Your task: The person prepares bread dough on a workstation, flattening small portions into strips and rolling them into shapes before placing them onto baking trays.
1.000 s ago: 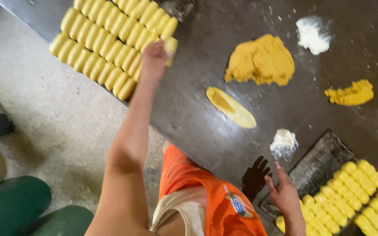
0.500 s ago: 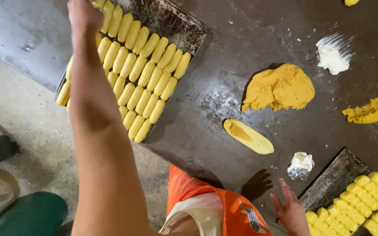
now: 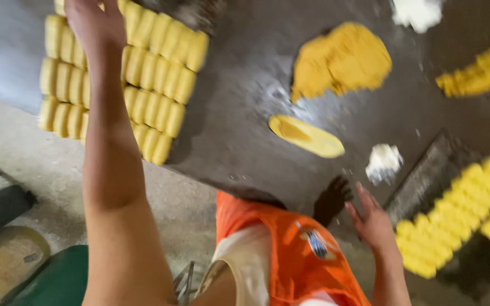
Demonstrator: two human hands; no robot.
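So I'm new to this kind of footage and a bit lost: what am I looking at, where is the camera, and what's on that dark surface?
The camera sits on a person's head and looks down, so you see their own two bare arms and orange shorts. The left hand reaches out over a tray of pale yellow dough logs laid in neat rows; the picture is too blurred to tell whether it holds one. The right hand is open, fingers spread, at the near edge of the dark worktable, beside a second tray of brighter yellow dough pieces. On the table lie a big yellow dough lump, a flattened oval of dough, a smaller dough piece and small white flour heaps.
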